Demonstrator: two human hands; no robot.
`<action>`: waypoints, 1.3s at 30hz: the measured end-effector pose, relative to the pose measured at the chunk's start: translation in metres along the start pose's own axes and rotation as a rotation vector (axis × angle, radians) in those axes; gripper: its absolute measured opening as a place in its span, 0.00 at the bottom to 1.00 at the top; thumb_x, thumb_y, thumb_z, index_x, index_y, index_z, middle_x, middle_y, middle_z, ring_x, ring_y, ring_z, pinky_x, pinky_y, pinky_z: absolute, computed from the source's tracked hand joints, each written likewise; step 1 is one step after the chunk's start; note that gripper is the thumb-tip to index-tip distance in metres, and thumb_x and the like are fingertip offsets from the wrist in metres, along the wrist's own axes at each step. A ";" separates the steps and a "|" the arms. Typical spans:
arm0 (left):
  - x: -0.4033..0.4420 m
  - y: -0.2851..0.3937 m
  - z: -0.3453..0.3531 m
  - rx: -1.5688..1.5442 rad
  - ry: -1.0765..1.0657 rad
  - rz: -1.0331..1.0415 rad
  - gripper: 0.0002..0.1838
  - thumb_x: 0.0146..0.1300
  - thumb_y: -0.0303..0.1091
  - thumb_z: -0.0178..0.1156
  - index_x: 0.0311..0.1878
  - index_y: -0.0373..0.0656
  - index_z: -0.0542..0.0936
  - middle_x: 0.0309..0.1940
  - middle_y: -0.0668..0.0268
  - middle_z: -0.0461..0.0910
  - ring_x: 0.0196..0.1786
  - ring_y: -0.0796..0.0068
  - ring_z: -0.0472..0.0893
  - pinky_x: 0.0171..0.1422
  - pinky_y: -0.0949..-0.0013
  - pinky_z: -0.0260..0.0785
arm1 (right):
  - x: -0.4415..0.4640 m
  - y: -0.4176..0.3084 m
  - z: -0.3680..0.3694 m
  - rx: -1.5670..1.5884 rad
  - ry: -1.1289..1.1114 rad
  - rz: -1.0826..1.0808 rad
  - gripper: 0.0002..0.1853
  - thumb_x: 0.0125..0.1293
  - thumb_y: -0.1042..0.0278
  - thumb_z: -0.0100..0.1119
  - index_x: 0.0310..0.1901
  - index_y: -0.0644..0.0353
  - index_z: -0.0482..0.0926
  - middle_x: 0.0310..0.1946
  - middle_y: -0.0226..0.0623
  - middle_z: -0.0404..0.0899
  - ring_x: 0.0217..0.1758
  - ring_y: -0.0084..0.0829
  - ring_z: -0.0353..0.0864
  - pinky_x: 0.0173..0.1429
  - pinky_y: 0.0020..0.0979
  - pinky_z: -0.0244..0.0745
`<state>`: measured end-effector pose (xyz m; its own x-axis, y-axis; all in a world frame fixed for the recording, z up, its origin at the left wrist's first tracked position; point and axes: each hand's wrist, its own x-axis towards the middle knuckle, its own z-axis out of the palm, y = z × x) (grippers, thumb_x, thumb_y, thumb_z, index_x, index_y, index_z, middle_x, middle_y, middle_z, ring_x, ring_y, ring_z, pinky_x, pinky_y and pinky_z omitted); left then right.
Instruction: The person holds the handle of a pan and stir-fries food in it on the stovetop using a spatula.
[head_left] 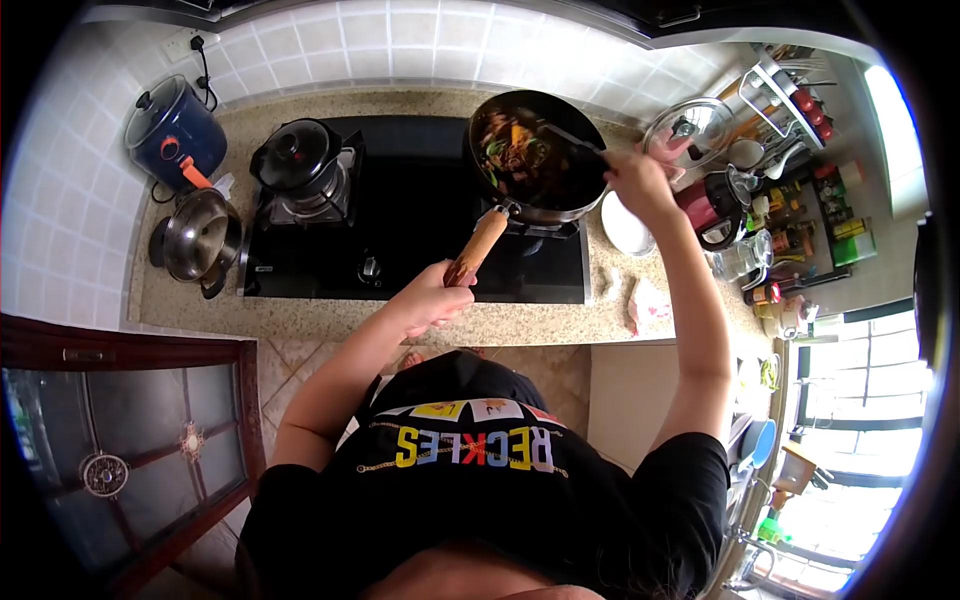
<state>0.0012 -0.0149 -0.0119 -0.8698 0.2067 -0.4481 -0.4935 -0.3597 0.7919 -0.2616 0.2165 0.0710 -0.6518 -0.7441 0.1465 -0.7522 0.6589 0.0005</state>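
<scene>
A dark wok [560, 185] sits on the right burner of the black gas stove, with its wooden handle [482, 240] pointing toward me. My left hand [440, 298] is wrapped round the end of that handle. Cooked food [515, 150], brown with green and orange pieces, lies in the left part of the wok. Over the wok's right rim, my right hand [638, 183] is closed on a spatula [572, 138], whose dark shaft reaches in toward the food. The spatula's far end is hard to make out among the food.
A lidded black pot [295, 158] stands on the left burner, beside a steel pot [198, 235] and a blue cooker [175, 130]. To the right are a white plate [627, 225], a glass lid [690, 128], a glass jug [742, 258] and several bottles. A tiled wall [400, 45] rises behind.
</scene>
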 end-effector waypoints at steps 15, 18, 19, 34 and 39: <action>-0.001 0.002 -0.001 -0.009 0.024 -0.038 0.13 0.57 0.25 0.56 0.45 0.41 0.67 0.21 0.74 0.64 0.15 0.92 0.57 0.16 0.84 0.45 | -0.085 -0.051 -0.116 -0.244 -0.196 -0.073 0.21 0.53 0.82 0.47 0.45 0.51 0.82 0.31 0.37 0.76 0.35 0.43 0.80 0.40 0.41 0.75; -0.001 0.001 -0.002 -0.027 0.028 -0.026 0.13 0.57 0.25 0.57 0.45 0.41 0.67 0.21 0.75 0.63 0.15 0.92 0.57 0.16 0.83 0.45 | -0.068 -0.050 -0.047 -0.337 -0.090 -0.010 0.07 0.56 0.76 0.52 0.36 0.56 0.77 0.31 0.39 0.78 0.33 0.38 0.82 0.36 0.36 0.77; -0.001 -0.001 -0.003 -0.038 0.009 -0.021 0.13 0.57 0.25 0.57 0.44 0.41 0.67 0.20 0.74 0.63 0.15 0.91 0.57 0.16 0.82 0.45 | -0.061 -0.044 -0.031 -0.259 -0.067 0.064 0.07 0.56 0.75 0.52 0.36 0.57 0.77 0.31 0.42 0.78 0.34 0.42 0.82 0.37 0.38 0.77; 0.000 -0.001 -0.001 -0.038 0.004 -0.016 0.12 0.58 0.26 0.57 0.44 0.42 0.67 0.20 0.75 0.63 0.15 0.91 0.58 0.16 0.82 0.45 | -0.110 -0.059 -0.032 -0.284 -0.128 -0.137 0.24 0.58 0.79 0.47 0.59 0.63 0.67 0.36 0.39 0.74 0.29 0.39 0.80 0.33 0.36 0.77; 0.000 -0.001 -0.002 -0.027 -0.002 -0.025 0.12 0.58 0.26 0.57 0.43 0.42 0.67 0.21 0.75 0.63 0.14 0.92 0.58 0.16 0.83 0.45 | -0.108 -0.072 -0.129 -0.238 -0.091 0.058 0.18 0.58 0.78 0.47 0.48 0.53 0.81 0.31 0.39 0.75 0.30 0.41 0.79 0.35 0.39 0.74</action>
<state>0.0017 -0.0166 -0.0136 -0.8569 0.2180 -0.4671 -0.5154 -0.3788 0.7687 -0.1243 0.2634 0.1829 -0.7076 -0.7037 0.0632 -0.6760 0.7003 0.2292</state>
